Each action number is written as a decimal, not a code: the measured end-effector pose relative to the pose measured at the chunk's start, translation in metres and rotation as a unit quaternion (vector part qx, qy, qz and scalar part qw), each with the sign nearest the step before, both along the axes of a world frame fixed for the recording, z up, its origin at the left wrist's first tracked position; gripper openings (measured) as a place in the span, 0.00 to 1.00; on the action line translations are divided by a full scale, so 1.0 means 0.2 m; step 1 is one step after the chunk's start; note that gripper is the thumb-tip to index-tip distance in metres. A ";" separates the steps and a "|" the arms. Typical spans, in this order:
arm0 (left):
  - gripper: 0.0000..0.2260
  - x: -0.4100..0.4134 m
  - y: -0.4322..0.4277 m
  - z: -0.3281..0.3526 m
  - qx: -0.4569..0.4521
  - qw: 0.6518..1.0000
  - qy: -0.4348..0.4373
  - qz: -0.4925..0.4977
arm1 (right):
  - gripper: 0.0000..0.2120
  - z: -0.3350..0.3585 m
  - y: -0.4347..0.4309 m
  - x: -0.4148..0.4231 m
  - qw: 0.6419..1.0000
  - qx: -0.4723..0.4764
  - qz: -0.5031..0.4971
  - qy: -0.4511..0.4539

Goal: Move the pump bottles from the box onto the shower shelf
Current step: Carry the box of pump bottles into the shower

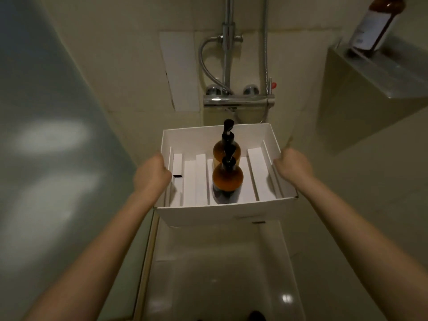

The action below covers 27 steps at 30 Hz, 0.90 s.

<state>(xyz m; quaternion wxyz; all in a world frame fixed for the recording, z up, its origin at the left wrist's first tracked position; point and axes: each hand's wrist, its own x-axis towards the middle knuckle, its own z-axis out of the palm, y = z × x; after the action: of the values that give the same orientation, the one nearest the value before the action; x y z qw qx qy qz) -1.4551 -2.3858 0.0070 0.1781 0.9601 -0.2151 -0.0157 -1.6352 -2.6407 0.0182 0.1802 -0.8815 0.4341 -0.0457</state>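
I hold a white cardboard box (208,215) in front of me over the shower floor. My left hand (151,174) grips its left wall and my right hand (293,166) grips its right wall. Two amber pump bottles with black pumps stand upright inside, one near bottle (227,179) and one far bottle (221,149) right behind it. White cardboard dividers line the box bottom. The shower shelf (379,72) juts from the wall at the upper right, and a third amber bottle (375,24) with a white label stands on it.
A chrome shower mixer (238,99) with hose and riser pipe is fixed to the tiled wall just beyond the box. A glass panel (46,135) runs along the left. The glossy shower floor (220,274) lies below.
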 end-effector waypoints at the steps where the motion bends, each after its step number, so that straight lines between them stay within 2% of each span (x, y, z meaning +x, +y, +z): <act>1: 0.04 0.00 -0.01 -0.08 0.002 1.000 0.004 0.000 | 0.13 -0.07 -0.01 0.00 1.000 0.004 -0.001 0.006; 8: 0.06 -0.01 -0.09 -0.62 -0.007 1.000 0.024 -0.004 | 0.13 -0.63 -0.08 0.02 0.999 0.023 -0.006 0.023; 18: 0.08 -0.01 -0.12 -1.55 0.009 0.999 0.040 0.022 | 0.13 -1.64 -0.12 0.05 0.998 0.061 0.021 0.014; 27: 0.08 0.01 -0.14 -2.51 0.015 0.999 0.039 0.014 | 0.12 -2.58 -0.16 0.06 0.999 0.021 0.023 0.031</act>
<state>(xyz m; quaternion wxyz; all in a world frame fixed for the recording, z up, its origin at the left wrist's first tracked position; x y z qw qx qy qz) -1.4531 -2.4134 -0.4948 0.1726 0.9642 -0.1939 -0.0539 -1.6227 -2.6722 -0.4983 0.1858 -0.8884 0.4198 -0.0055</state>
